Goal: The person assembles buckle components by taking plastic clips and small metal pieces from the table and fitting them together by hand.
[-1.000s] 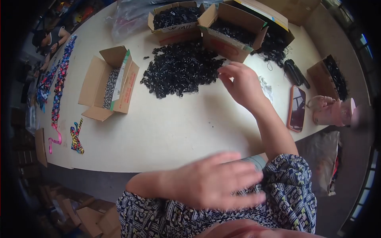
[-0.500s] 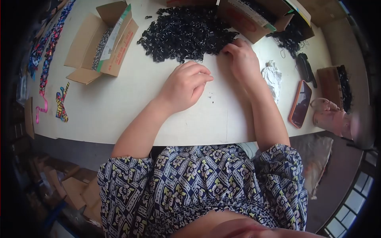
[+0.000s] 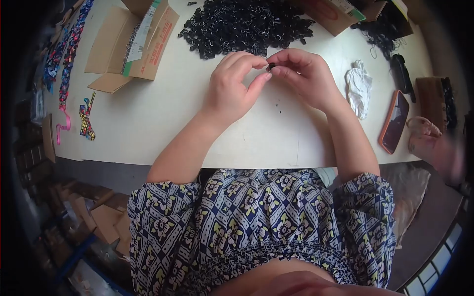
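Note:
A small black piece (image 3: 270,67) sits between the fingertips of both hands, just in front of a pile of black pieces (image 3: 242,27) on the white table (image 3: 197,143). My right hand (image 3: 308,79) pinches this piece between thumb and forefinger. From the other side, my left hand (image 3: 234,89) reaches it with thumb and forefinger curved; these tips are at the piece, and whether they grip it is hard to tell. Some dark specks lie on the table below the hands.
An open cardboard box (image 3: 163,44) stands at the left, beside patterned ribbons (image 3: 86,118). At the right are a white crumpled cloth (image 3: 359,89), an orange-edged phone (image 3: 394,122), a black tool (image 3: 402,76) and a pink cup (image 3: 429,148). Another box (image 3: 335,15) stands behind.
My right hand has come away from the pile with a small black piece. My left hand has moved in from the left to meet it. The view has tilted downward since the first frame.

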Tool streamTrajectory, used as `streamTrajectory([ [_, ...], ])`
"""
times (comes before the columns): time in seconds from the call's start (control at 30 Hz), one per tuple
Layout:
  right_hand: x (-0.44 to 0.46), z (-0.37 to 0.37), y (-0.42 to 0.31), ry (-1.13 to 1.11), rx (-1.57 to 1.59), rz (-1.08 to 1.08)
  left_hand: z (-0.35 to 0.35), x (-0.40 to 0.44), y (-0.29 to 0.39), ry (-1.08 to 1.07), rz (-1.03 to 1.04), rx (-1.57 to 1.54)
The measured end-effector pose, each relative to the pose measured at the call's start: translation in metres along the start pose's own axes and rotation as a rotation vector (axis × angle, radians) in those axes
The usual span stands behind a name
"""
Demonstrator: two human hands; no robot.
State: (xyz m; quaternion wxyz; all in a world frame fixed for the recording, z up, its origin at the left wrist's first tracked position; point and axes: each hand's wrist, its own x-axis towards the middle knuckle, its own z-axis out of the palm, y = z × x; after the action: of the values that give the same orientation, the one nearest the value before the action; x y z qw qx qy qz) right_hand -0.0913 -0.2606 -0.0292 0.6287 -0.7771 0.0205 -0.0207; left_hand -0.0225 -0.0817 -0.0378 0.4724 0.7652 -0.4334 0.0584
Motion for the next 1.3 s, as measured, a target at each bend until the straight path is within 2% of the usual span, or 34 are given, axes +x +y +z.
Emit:
streamTrajectory([
  [0.1,-0.001,0.002,-0.001,-0.004,0.071,-0.019,-0.002,0.001,-0.003,0.001,0.049,0.032],
  [0.4,-0.003,0.008,-0.007,0.043,0.011,0.031,0.002,0.002,-0.008,0.104,0.083,0.017],
  [0.6,-0.006,0.012,-0.017,0.021,-0.085,0.159,0.002,0.001,-0.009,0.092,0.155,0.169],
  [0.7,-0.004,0.015,-0.004,0.056,-0.015,0.096,0.003,0.003,-0.007,0.121,0.241,0.243],
  [1.0,-0.004,0.012,-0.011,-0.022,0.280,0.286,0.002,0.005,-0.007,0.163,0.319,0.311],
  [1.2,-0.004,0.012,-0.013,-0.017,0.475,0.271,0.000,0.003,-0.009,0.136,0.258,0.141],
  [1.3,-0.003,0.010,-0.008,-0.012,0.431,0.232,0.000,0.002,-0.010,0.107,0.196,0.006],
])
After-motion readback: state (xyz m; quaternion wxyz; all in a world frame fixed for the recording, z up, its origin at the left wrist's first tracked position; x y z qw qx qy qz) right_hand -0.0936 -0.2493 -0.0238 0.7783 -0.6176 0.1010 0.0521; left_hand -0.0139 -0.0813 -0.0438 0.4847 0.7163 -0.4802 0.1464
